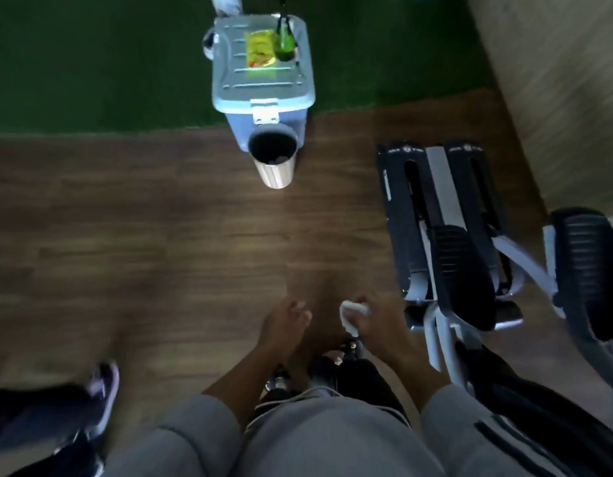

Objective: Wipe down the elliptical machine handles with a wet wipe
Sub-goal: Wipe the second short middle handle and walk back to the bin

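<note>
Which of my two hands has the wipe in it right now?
Your right hand grips the white wipe, bunched in its curled fingers. Your left hand holds nothing, fingers loosely curled beside it.

both hands low, left hand (pixel 287 316) empty, right hand (pixel 368 316) gripping

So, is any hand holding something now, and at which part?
The right hand grips a crumpled white wet wipe, bunched in its curled fingers. The left hand holds nothing.
</note>
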Demonstrator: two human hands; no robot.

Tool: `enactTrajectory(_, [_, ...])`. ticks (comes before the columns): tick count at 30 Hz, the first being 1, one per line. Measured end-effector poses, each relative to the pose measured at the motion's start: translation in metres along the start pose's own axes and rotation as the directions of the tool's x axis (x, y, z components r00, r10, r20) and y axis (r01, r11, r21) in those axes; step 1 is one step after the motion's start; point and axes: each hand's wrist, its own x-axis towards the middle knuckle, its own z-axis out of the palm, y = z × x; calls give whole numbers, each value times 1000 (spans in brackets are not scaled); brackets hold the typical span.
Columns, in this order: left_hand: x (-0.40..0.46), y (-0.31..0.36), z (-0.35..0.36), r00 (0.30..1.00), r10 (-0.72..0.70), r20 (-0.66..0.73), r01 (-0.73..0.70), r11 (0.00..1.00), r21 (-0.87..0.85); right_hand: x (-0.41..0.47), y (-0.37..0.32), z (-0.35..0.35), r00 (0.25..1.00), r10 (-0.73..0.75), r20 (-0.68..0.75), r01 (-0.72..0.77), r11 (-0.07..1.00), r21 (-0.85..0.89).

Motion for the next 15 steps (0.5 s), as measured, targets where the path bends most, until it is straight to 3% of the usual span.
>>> enactTrajectory(4, [-17,-32,-32,998,-19,-52,15,997,-75,-9,-31,29,993,-77,86,87,990,-112])
enactTrajectory(8, [-17,-55,-69,984,-66,-166,38,985,-167,-4,-59,60,989,-117,87,125,987,-102])
enactTrajectory(13, [-15,-76,-103,945,-183,-270,81,934,-349,32,-83,97,916,-209,343,293,931,-216])
enactTrajectory(15, [-12,-81,-115,919,-231,-321,90,912,-400,48,-94,111,910,-206,360,304,921,-243])
